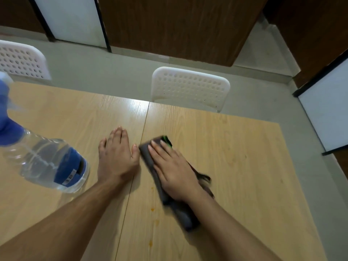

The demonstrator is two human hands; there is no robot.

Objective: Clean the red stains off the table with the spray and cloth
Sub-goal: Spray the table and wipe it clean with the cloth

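Now right hand (174, 166) flat on cloth (180, 213); left hand (116, 157) spread, touching table (244, 166) seam.

Meeting room: wooden table (226, 166), white perforated chairs (190, 87).

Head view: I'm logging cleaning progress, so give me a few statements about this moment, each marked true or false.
1. The right hand presses flat on the grey cloth. True.
2. The left hand holds the spray bottle. False: it lies flat on the table, the bottle standing apart.
3. Orange-red spots remain near the table seam. True.
4. The spray bottle has a red label. False: it is blue.
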